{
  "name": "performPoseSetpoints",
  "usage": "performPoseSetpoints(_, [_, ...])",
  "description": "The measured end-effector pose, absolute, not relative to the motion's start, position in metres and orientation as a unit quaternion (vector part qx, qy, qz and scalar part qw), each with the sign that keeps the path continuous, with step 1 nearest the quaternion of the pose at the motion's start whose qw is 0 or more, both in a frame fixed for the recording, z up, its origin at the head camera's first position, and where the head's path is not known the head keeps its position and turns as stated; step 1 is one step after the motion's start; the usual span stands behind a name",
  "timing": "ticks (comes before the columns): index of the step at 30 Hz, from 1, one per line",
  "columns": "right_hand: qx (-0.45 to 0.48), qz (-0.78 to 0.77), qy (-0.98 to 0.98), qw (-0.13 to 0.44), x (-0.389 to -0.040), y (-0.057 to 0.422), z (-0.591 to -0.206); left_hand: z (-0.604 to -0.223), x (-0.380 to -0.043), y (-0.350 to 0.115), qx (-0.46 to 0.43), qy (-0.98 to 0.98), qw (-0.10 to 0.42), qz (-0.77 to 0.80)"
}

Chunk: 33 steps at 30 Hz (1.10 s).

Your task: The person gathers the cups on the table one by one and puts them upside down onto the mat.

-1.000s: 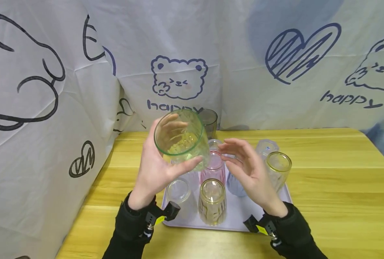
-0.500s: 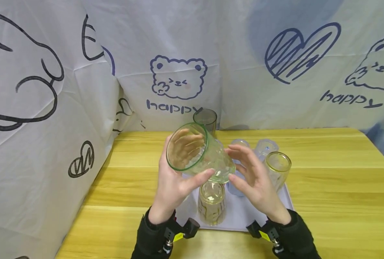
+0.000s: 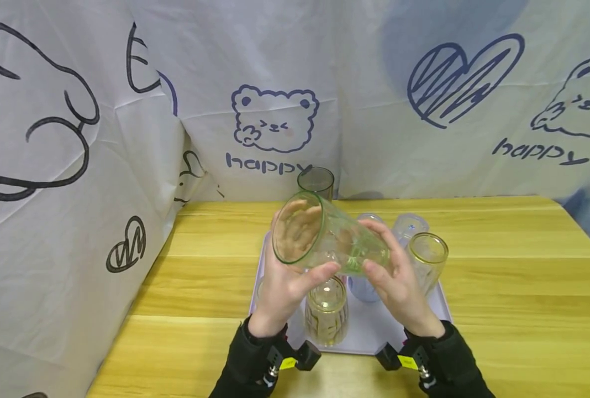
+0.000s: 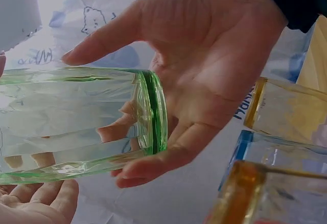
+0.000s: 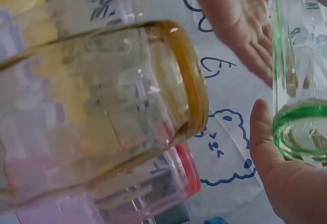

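Note:
A green-tinted drinking glass (image 3: 342, 237) is held in the air above the tray, lying almost on its side. Its mouth faces left and its thick base points right. My left hand (image 3: 284, 284) grips it near the mouth, thumb along the front and fingers behind, seen through the glass. My right hand (image 3: 399, 279) holds the base end between thumb and fingers. In the left wrist view, the right hand (image 4: 199, 71) spans the green base. From the right wrist, the left hand (image 5: 237, 22) shows on the far side of the glass.
On a pale lilac tray (image 3: 367, 337) below stand several upside-down glasses, including a yellow-tinted one (image 3: 326, 318) in front, another yellow-rimmed one (image 3: 426, 265) at right and a blue one (image 3: 363, 288). A dark-tinted glass (image 3: 316, 182) stands behind. Printed cloth (image 3: 364, 138) hangs around the wooden table (image 3: 514, 276).
My left hand has brought the green glass rightward, tipping its mouth to the left. The right hand, first apart from it, now holds its base end.

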State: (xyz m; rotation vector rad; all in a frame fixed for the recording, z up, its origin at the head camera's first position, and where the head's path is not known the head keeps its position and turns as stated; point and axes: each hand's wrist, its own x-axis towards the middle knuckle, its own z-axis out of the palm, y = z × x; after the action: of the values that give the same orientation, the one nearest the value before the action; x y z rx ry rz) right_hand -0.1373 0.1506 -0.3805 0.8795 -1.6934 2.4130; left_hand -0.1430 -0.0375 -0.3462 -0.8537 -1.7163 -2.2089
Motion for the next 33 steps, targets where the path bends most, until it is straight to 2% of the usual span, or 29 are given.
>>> performPoseSetpoints(7, [0.269,0.836,-0.477,-0.012,-0.137,0.154,-0.379,-0.351,-0.145,-0.033,-0.294,-0.575,0.068,-0.76])
performPoseSetpoints(11, [0.273,0.839,-0.471,-0.004,-0.138,0.156,-0.38,-0.351,-0.146,-0.034,-0.291,-0.582,0.055,-0.758])
performPoseSetpoints(17, [0.265,0.82,-0.507,0.026,-0.138,0.163,-0.375,-0.349,-0.148,-0.038,-0.287,-0.629,0.071,-0.72])
performPoseSetpoints(24, [0.226,0.738,-0.627,0.107,-0.135,0.173,-0.368,-0.343,-0.148,-0.048,-0.307,-0.694,0.137,-0.636])
performPoseSetpoints(29, [0.21,0.673,-0.691,0.157,-0.134,0.18,-0.362,-0.339,-0.145,-0.054,-0.344,-0.752,0.222,-0.517])
performPoseSetpoints(33, [0.21,0.637,-0.722,0.167,-0.133,0.185,-0.357,-0.335,-0.142,-0.055,-0.351,-0.796,0.287,-0.4])
